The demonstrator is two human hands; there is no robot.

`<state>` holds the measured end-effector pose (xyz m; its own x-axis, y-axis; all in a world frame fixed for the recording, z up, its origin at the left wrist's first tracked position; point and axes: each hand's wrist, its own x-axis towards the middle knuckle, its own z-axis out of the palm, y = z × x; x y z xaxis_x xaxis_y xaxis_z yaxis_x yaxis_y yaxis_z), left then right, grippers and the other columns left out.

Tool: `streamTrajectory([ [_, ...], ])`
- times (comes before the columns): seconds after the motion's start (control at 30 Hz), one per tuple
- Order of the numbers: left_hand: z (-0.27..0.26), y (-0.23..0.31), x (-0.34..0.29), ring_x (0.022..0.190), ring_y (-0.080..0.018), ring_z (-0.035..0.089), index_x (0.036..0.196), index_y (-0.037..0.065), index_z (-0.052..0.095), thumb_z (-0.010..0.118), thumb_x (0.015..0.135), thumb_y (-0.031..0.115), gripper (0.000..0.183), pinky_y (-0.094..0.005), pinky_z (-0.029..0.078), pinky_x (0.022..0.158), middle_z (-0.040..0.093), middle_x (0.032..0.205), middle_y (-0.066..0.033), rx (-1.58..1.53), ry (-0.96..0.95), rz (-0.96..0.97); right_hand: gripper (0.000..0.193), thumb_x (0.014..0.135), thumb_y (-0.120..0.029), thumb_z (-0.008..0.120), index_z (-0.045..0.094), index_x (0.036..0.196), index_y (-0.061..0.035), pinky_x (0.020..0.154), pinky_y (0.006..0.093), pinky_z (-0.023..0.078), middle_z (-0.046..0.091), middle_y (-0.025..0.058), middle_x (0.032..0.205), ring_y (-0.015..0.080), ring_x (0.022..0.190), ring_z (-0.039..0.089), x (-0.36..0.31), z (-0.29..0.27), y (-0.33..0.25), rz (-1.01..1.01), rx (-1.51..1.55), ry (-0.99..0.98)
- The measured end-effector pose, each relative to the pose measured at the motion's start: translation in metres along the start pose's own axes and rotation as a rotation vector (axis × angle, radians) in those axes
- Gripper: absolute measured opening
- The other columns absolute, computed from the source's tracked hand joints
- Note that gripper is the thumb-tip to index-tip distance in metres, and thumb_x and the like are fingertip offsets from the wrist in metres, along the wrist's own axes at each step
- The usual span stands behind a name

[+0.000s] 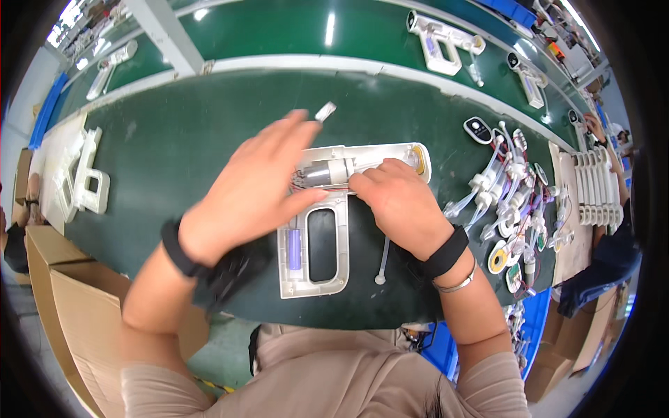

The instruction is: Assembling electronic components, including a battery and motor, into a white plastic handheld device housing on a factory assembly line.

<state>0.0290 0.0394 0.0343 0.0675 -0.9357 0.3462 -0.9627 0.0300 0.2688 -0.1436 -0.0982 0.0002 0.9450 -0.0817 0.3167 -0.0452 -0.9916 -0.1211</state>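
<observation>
A white plastic housing half (284, 282) with a loop handle lies hollow side up on the green table in front of me. Inside it sit a silver motor (316, 174) with a white collar, thin wires and a purple battery cell (295, 249). My left hand (254, 174) is open over the housing's left end, thumb apart from the fingers. My right hand (401, 198) is closed, fingers bent down into the barrel section beside the collar; what they pinch is hidden. Below that hand a clear tube (383, 261) with a round tip lies on the table.
Pump-like assemblies with tubes and wires (505, 188) are heaped at the right. White housing shells (90, 181) lie at the left, and a small white piece (325, 111) beyond my left hand. Assembled units (440, 59) rest behind the pale rail (293, 64). A cardboard box (87, 306) stands lower left.
</observation>
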Motion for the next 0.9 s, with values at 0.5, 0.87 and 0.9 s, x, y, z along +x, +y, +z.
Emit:
streamTrajectory([
  [0.5, 0.039, -0.051, 0.058, 0.098, -0.0425, 0.051, 0.119, -0.011, 0.041, 0.067, 0.068, 0.028, 0.069, -0.0445, 0.044, 0.088, 0.048, 0.113, -0.0268, 0.139, 0.146, -0.21, 0.025, 0.07, -0.006, 0.068, 0.058, 0.093, -0.0037, 0.089, 0.0435, 0.041, 0.052, 0.0147, 0.109, 0.0326, 0.102, 0.051, 0.012, 0.012, 0.021, 0.219, 0.158, 0.465],
  [0.87, 0.074, -0.201, 0.215, 0.111, -0.0393, 0.051, 0.123, -0.009, 0.044, 0.064, 0.074, 0.057, 0.086, -0.0415, 0.043, 0.094, 0.05, 0.119, -0.0292, 0.186, -0.02, -0.478, 0.019, 0.07, -0.008, 0.07, 0.062, 0.087, -0.004, 0.087, 0.0408, 0.043, 0.055, 0.0131, 0.105, 0.0318, 0.1, 0.053, 0.009, 0.018, 0.021, 0.28, 0.3, 0.305],
  [0.9, 0.068, -0.202, 0.21, 0.114, -0.0398, 0.05, 0.126, -0.008, 0.041, 0.062, 0.076, 0.058, 0.086, -0.0413, 0.042, 0.096, 0.047, 0.124, -0.0281, 0.147, 0.015, -0.483, 0.018, 0.071, -0.008, 0.07, 0.062, 0.086, -0.0044, 0.087, 0.0408, 0.043, 0.056, 0.0134, 0.106, 0.0321, 0.101, 0.053, 0.01, 0.021, 0.021, 0.292, 0.315, 0.282],
])
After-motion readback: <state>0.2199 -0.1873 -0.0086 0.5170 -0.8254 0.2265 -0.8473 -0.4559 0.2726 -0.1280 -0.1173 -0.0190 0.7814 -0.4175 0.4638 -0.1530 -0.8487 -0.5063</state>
